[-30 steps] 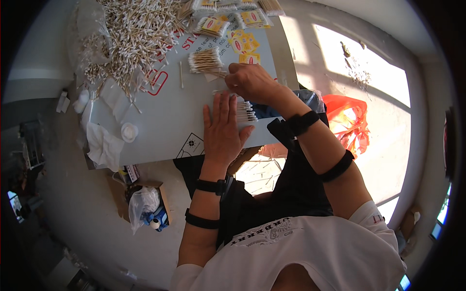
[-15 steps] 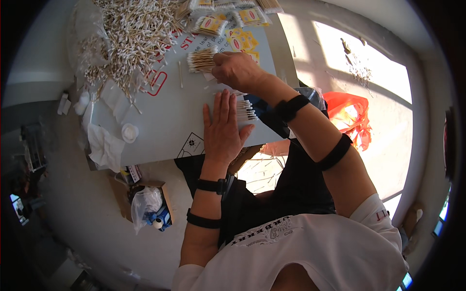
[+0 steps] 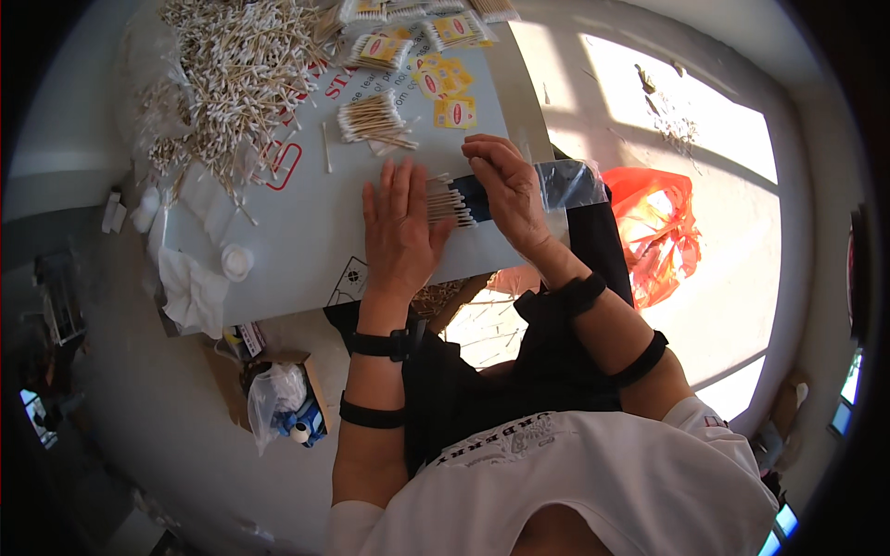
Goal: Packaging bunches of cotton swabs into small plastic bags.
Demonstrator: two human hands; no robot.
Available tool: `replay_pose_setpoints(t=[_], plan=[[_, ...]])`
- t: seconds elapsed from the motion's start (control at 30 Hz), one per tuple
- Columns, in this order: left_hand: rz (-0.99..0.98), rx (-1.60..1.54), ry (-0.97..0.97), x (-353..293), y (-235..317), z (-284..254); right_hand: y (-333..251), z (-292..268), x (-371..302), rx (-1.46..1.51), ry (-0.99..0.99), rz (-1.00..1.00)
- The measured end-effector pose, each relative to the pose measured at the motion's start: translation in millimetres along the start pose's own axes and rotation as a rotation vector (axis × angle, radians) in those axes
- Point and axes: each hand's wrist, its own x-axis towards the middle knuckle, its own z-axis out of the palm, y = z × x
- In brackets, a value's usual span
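Observation:
My left hand (image 3: 400,222) lies flat on the table with its fingers stretched out. Beside its thumb, and partly under it, is a row of cotton swabs (image 3: 452,206). My right hand (image 3: 512,195) is just right of that row, fingers curled in toward the thumb; what they hold, if anything, I cannot make out. A dark strip and a clear plastic bag (image 3: 570,183) extend beneath and beyond the right hand. Farther up, a loose bundle of swabs (image 3: 371,119) rests on the table, with a single swab (image 3: 326,148) to its left.
A big heap of swabs (image 3: 236,74) covers the far left of the table (image 3: 297,246). Filled swab packets (image 3: 380,51) and yellow cards (image 3: 454,113) lie at the back. A red plastic bag (image 3: 654,232) is on the right; an open carton (image 3: 315,380) stands below left.
My right hand has left the loose bundle and come down and right, beside the row of swabs. The bundle's near edge is more spread. My left hand stays by the row.

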Motion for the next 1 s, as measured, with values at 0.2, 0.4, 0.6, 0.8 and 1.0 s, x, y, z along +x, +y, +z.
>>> replay_pose_setpoints(t=[0.2,0.4,0.6,0.8,1.0], plan=[[0.034,0.015,-0.073,-8,6,-3,6,7,-41,0.175,0.085,-0.017],[0.004,0.062,-0.109,-14,12,-4,6,23,-57,0.254,0.092,-0.042],[-0.062,0.115,-0.056,-6,26,12,11,24,-45,0.300,0.180,-0.047],[-0.034,0.120,-0.050,12,22,7,18,16,-47,0.279,0.167,-0.035],[0.091,0.066,-0.032,17,0,-2,16,18,-48,0.311,0.187,-0.042]])
